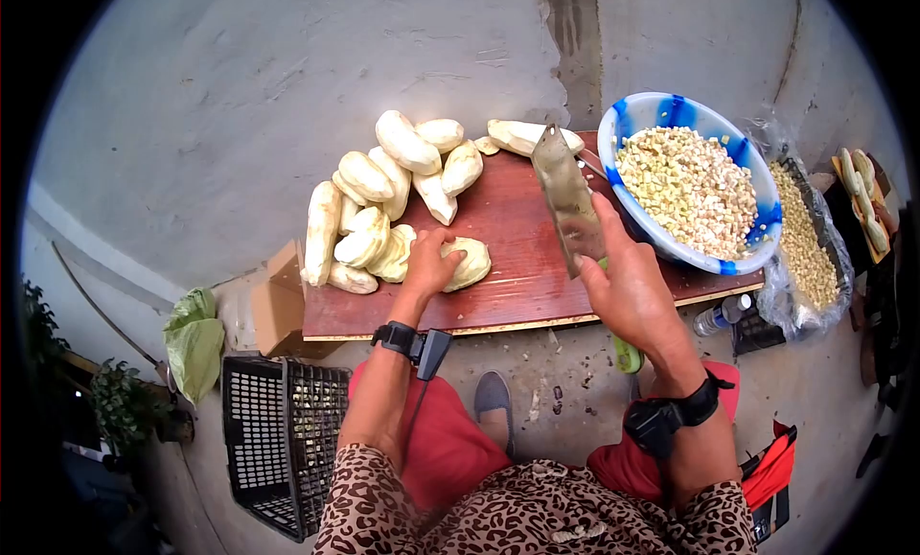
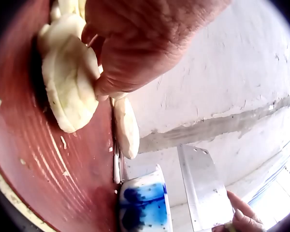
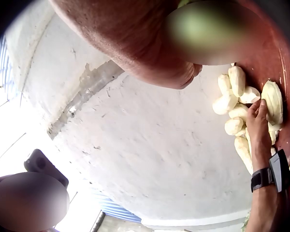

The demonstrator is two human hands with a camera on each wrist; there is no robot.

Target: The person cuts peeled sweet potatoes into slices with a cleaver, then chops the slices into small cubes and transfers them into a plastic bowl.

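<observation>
My left hand [image 1: 428, 263] is at the near edge of the pile and pinches a pale, peeled eggplant [image 2: 70, 84] cut lengthwise into slabs, which lies on the red-brown board. The thumb tip is against its side in the left wrist view; some fingers are hidden behind the hand. With my right hand [image 1: 632, 285] I grip the green handle of a broad cleaver [image 1: 567, 193], its blade raised above the board and pointing toward the wall. Several whole peeled eggplants [image 1: 364, 176] are heaped to the left and behind the cut one. Another peeled eggplant [image 1: 527, 136] lies at the board's back edge.
A blue-and-white bowl [image 1: 618, 124] full of pale diced cubes stands on the right of the red-brown board [image 1: 508, 287]. Beyond it, a plastic-lined crate [image 1: 810, 239] holds more cubes. A black crate [image 1: 254, 440] sits on the floor at left. A grey wall [image 1: 287, 76] rises behind.
</observation>
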